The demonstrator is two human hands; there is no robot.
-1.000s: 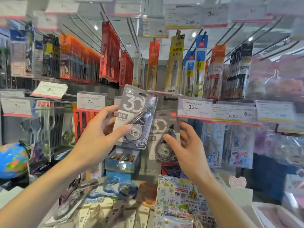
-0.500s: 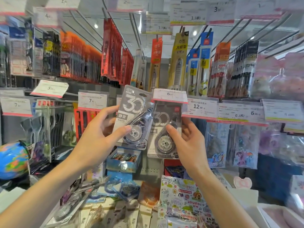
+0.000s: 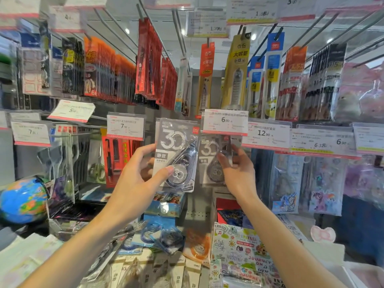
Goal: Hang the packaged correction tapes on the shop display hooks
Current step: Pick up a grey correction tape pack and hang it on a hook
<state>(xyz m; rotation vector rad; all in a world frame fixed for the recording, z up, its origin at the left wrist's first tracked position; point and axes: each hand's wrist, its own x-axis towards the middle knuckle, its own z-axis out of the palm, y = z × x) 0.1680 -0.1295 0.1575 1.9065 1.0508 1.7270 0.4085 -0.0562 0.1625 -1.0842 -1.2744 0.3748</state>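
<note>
My left hand (image 3: 138, 179) grips a grey packaged correction tape (image 3: 176, 150) marked 30, thumb on its clear blister, held upright in front of the display. My right hand (image 3: 236, 173) holds a second grey correction tape pack (image 3: 209, 154) just to the right, its top tucked up behind the 6.00 price tag (image 3: 225, 122). The hook under that tag is hidden by the tag and the pack.
Price tags on hook ends jut out at left (image 3: 125, 126) and right (image 3: 267, 134). Pen packs hang above (image 3: 235, 73). A globe (image 3: 22, 199) sits at the left. Loose correction tapes (image 3: 164, 239) and sticker books (image 3: 239, 252) lie on the shelf below.
My right hand raised its pack up under the 6.00 price tag, which now covers the pack's top. My left hand has held its pack nearly still.
</note>
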